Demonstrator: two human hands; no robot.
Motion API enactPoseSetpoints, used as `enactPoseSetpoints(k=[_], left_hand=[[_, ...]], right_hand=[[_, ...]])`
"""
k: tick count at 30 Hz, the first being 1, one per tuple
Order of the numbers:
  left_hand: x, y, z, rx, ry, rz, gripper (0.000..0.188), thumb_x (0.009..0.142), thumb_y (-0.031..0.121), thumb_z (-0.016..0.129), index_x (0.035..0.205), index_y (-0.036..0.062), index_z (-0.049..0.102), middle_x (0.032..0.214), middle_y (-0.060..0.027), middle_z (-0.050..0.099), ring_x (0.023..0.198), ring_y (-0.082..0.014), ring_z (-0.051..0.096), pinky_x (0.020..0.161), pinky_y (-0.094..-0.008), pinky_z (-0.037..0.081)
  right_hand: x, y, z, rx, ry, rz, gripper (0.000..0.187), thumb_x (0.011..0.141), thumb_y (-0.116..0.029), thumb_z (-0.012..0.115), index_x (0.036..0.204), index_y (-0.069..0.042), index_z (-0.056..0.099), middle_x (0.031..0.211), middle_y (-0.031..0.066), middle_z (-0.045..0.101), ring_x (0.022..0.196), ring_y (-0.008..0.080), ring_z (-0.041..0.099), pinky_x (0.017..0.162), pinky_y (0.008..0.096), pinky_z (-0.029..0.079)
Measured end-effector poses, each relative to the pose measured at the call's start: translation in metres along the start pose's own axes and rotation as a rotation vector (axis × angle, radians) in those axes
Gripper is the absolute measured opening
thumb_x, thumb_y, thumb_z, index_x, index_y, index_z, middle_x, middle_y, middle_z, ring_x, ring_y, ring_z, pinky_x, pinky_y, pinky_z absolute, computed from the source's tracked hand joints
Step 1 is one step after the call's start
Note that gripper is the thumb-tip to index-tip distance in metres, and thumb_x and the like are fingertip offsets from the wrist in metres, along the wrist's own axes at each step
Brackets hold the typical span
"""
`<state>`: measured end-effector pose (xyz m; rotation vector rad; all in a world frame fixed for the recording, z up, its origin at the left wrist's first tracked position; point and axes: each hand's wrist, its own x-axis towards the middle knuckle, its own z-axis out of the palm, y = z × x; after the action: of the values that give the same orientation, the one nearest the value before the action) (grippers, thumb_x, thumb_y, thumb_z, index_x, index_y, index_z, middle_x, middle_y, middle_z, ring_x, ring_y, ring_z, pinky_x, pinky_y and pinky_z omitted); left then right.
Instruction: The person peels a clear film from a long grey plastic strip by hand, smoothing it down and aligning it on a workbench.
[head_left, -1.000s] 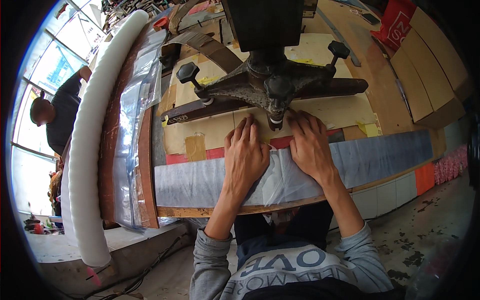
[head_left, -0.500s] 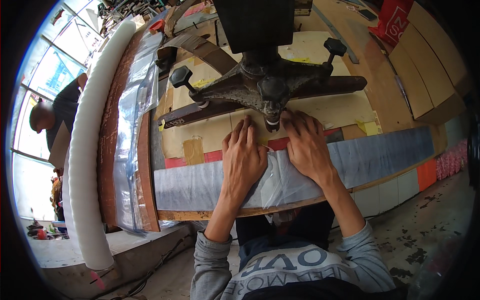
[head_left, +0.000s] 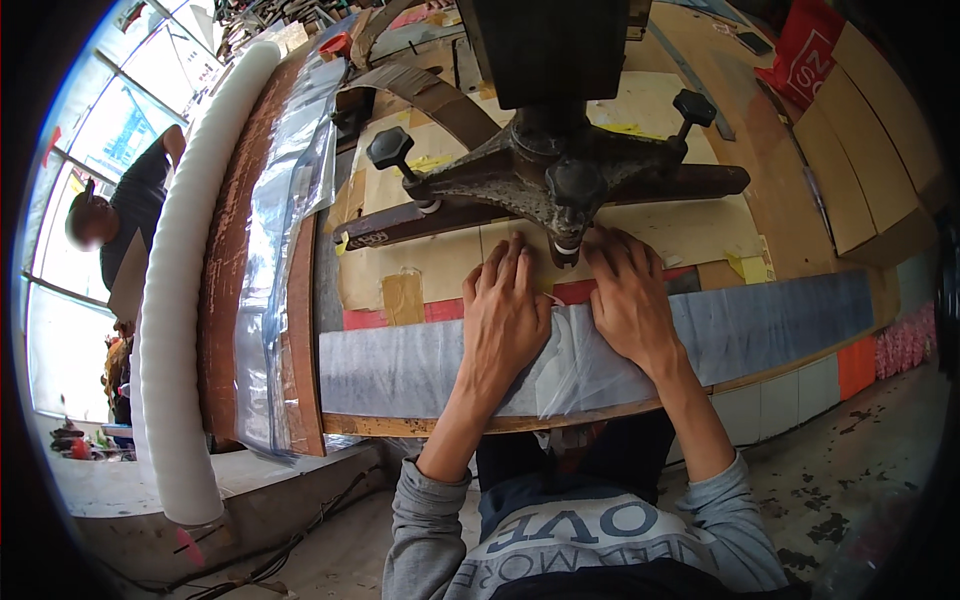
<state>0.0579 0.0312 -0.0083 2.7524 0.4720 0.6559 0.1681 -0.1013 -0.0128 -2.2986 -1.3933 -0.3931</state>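
Both my hands lie palm down at the front of the work table, side by side under the dark metal press head [head_left: 565, 190] with its black knobs. My left hand [head_left: 505, 310] has its fingers stretched forward onto the pale board [head_left: 450, 270]. My right hand [head_left: 632, 300] is laid the same way, its fingertips close to the press's front tip. A thin clear plastic sheet [head_left: 570, 365] spreads beneath and between my hands, over the grey strip [head_left: 400, 370] along the table edge. What lies under my palms is hidden.
A dark metal bar [head_left: 680, 185] crosses the board under the press. At left stand a white foam roll [head_left: 185, 300] and clear plastic film [head_left: 270, 270]; beyond them a person [head_left: 130, 220] works. Cardboard boxes [head_left: 860, 150] and a red bag [head_left: 805, 50] are at right.
The whole view has shifted slightly, so the table and press appear farther right. My hands keep nearly the same place under the press. The person at left has moved a little.
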Motion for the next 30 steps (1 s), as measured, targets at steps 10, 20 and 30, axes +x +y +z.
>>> enactPoseSetpoints(k=[10,20,30], left_hand=[[0.0017,0.0001,0.0004,0.022,-0.014,0.004,0.047,0.075,0.014,0.054,0.118,-0.0063,0.052,0.132,-0.0202,0.049,0.119,-0.0319,0.047,0.098,-0.044,0.035],[0.0032,0.0032,-0.0037,0.094,-0.015,-0.009,0.043,0.074,0.013,0.052,0.114,-0.0015,0.056,0.129,-0.014,0.055,0.115,-0.0271,0.05,0.092,-0.0414,0.039],[0.0031,-0.0022,-0.0014,0.093,-0.006,-0.003,0.046,0.073,0.017,0.056,0.115,-0.0036,0.055,0.131,-0.0152,0.053,0.113,-0.0268,0.05,0.091,-0.0419,0.038]], right_hand=[[0.0012,0.0008,0.0012,-0.013,-0.009,0.006,0.039,0.076,-0.009,0.058,0.115,-0.002,0.055,0.126,0.0156,0.052,0.118,0.0305,0.046,0.1,0.0455,0.034],[0.0011,-0.0004,-0.0007,-0.004,0.003,0.022,0.037,0.076,-0.009,0.058,0.113,-0.002,0.057,0.126,0.0155,0.052,0.117,0.0305,0.047,0.1,0.0456,0.035],[0.0007,-0.0001,0.0021,-0.001,0.012,0.017,0.038,0.075,-0.008,0.059,0.113,-0.003,0.058,0.126,0.0152,0.052,0.117,0.0304,0.046,0.1,0.0453,0.035]])
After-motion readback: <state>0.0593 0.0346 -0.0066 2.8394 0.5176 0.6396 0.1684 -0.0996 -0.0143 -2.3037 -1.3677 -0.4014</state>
